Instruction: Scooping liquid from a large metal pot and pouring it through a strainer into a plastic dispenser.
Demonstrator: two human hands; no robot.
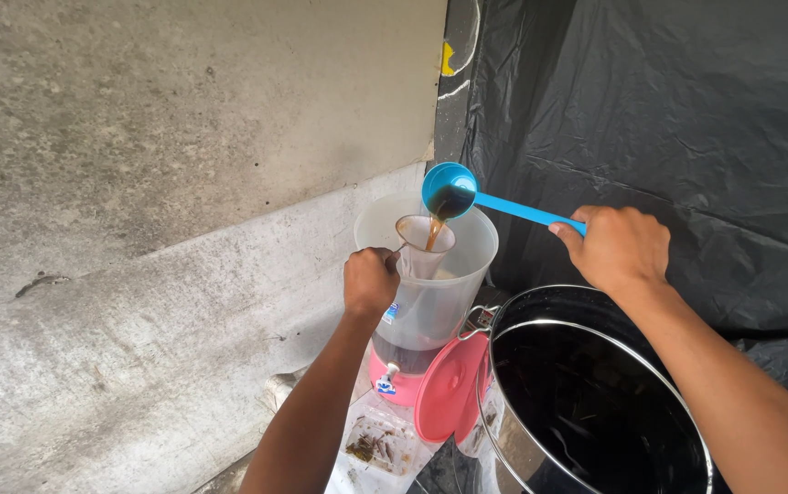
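The right hand point(620, 247) grips a blue ladle point(450, 191), tilted so brown liquid falls into the strainer point(425, 234). The left hand point(370, 281) holds this strainer over the clear dispenser point(430, 302), beside the steel pot point(595, 393).

We count two hands, our left hand point(371, 280) and right hand point(615, 247), one blue ladle point(450, 190), one cloth strainer point(425, 234), one clear dispenser point(430, 302), one pink lid point(450, 388) and one steel pot point(595, 393).

We see our two bare forearms and hands, left hand point(371, 282), right hand point(621, 249), sleeveless, without rings, watches or gloves.
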